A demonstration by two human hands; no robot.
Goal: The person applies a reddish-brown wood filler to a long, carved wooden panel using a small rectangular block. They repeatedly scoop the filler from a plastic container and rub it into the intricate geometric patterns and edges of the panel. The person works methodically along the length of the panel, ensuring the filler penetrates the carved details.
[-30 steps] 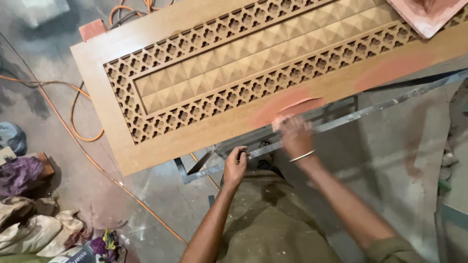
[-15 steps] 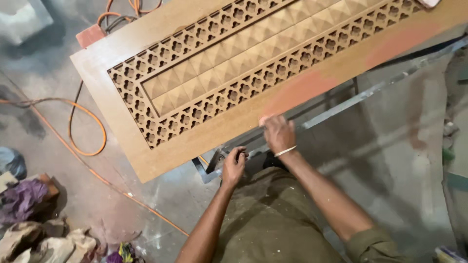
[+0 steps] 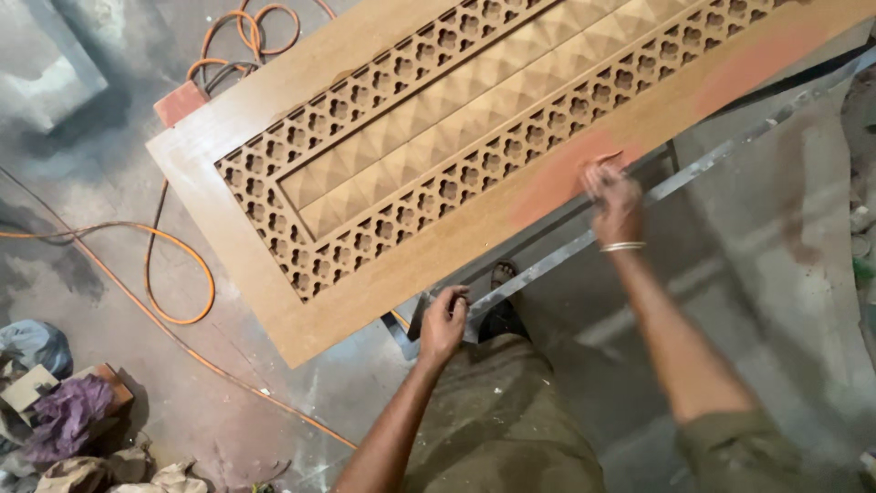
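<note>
Right hand sits on the near edge rail of the carved wooden door panel, fingers curled down and pressed on the reddish filler patch; something small may be under the fingertips, too blurred to tell. The panel's long axis runs diagonally, from down-left of this hand up and away to its right, so the rail stretches out both ways from the hand along that line; a second reddish patch lies further up-right along the same rail. Left hand is well apart, down-left of the right hand and below the panel's edge, fingers closed around the grey metal frame that carries the panel. Right hand is the one on the panel; left only touches the frame. Lattice cutwork band and the raised pyramid strip lie just beyond the right hand, across the rail. Nothing sits on the rail in the hand's way. On the floor, far left of both hands: orange cable, red block, heap of rags. A sandalled foot shows just right of the left hand.
</note>
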